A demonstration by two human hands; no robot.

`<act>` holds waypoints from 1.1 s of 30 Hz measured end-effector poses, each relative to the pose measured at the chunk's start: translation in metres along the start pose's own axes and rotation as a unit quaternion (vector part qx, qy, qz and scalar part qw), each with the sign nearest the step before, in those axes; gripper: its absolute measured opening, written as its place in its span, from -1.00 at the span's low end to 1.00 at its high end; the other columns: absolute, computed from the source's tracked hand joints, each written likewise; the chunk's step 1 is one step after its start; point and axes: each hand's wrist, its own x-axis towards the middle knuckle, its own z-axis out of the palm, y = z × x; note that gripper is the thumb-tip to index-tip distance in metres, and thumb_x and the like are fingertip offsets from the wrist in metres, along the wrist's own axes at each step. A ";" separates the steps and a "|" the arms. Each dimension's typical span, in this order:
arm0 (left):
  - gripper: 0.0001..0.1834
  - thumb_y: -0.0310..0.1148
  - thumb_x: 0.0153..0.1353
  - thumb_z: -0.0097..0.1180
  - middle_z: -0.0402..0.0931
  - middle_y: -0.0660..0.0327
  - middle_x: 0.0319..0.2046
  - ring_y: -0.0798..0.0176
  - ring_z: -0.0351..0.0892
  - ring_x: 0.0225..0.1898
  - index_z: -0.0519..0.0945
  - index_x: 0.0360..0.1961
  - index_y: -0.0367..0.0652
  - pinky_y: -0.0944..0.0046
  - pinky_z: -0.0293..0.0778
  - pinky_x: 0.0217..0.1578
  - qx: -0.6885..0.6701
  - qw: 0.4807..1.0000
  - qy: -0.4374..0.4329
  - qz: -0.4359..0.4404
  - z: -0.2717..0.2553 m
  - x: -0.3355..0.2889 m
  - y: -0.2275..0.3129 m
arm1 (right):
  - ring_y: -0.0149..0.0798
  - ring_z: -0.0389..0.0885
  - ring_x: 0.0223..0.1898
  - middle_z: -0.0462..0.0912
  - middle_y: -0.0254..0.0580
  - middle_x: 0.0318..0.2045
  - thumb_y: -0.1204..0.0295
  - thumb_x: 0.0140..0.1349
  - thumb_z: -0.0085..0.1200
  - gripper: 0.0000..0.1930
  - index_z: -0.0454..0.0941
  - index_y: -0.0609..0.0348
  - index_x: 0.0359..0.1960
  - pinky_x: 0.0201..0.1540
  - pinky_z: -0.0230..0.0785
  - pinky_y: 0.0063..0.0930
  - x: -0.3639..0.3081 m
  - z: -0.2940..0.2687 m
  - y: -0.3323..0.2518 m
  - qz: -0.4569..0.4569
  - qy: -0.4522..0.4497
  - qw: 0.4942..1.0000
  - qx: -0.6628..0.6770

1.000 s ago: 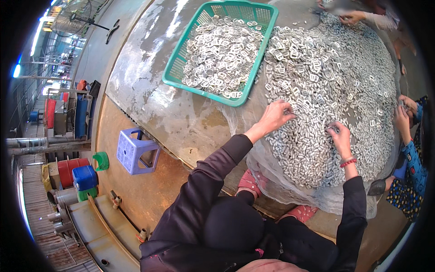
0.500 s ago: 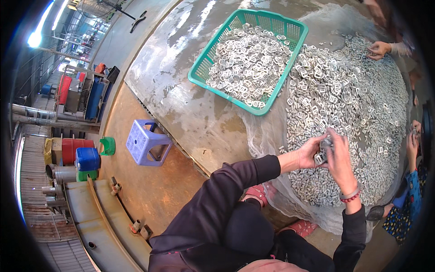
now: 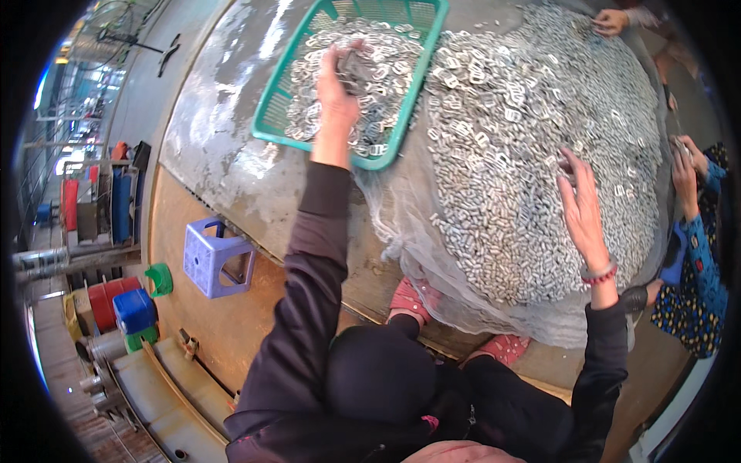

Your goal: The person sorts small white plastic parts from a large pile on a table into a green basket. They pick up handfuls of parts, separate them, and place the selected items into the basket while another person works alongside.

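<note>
A big heap of small silvery metal pieces (image 3: 532, 154) lies on a clear plastic sheet (image 3: 432, 262) on the floor. Left of it stands a green plastic basket (image 3: 309, 140) part filled with the same pieces. My left hand (image 3: 338, 91) is stretched out over the basket, closed on a handful of metal pieces. My right hand (image 3: 580, 202) rests on the right part of the heap, fingers spread flat and a few pieces at its fingertips. A red bead bracelet (image 3: 599, 273) circles that wrist.
Other people's hands work the heap at the top right (image 3: 611, 20) and right edge (image 3: 687, 163). A lilac plastic stool (image 3: 218, 258) stands on the floor to the left. Red, blue and green containers (image 3: 127, 305) sit further left. My pink shoes (image 3: 407, 298) are by the sheet.
My left hand left the heap, where both hands were together, and reached up-left over the basket with a handful. My right hand spread out on the heap.
</note>
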 end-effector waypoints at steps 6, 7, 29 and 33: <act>-0.57 -0.24 0.17 0.17 0.47 -0.06 -0.02 -0.05 0.41 0.08 0.49 0.04 -0.17 0.10 0.31 0.10 0.580 0.729 -0.081 0.355 0.005 -0.011 -0.032 | 0.05 0.26 0.19 0.29 0.03 0.18 0.36 0.19 0.07 -0.38 0.18 -0.01 0.32 0.24 0.16 -0.18 0.032 0.027 0.061 0.006 -0.045 0.992 -0.115; -0.52 -0.28 0.09 0.24 0.47 -0.02 0.00 -0.03 0.39 0.11 0.49 0.06 -0.17 0.10 0.31 0.10 0.556 0.792 -0.199 0.154 0.013 -0.024 -0.057 | 0.09 0.23 0.21 0.26 0.02 0.21 0.38 0.15 0.12 -0.34 0.18 -0.05 0.32 0.24 0.17 -0.15 0.037 0.032 0.067 0.010 -0.071 0.986 -0.154; -0.63 -0.46 0.07 0.18 0.49 0.10 -0.17 -0.03 0.54 -0.20 0.52 -0.04 -0.10 0.11 0.48 -0.19 0.570 0.660 -0.472 0.129 0.058 -0.170 -0.171 | -0.02 0.54 -0.24 0.60 0.00 -0.33 0.54 0.08 0.08 -0.72 0.56 0.21 -0.13 -0.12 0.38 -0.28 -0.057 0.034 0.090 0.082 -0.061 0.994 -0.042; -0.72 -0.44 0.13 0.12 0.55 0.12 -0.21 0.15 0.56 -0.29 0.56 -0.10 -0.16 0.26 0.47 -0.26 0.507 0.759 -0.401 0.074 0.076 -0.163 -0.151 | -0.26 0.53 -0.33 0.57 -0.20 -0.49 0.46 0.12 0.12 -0.83 0.58 0.21 -0.25 -0.23 0.36 -0.40 -0.061 0.024 0.085 0.123 0.015 0.992 0.021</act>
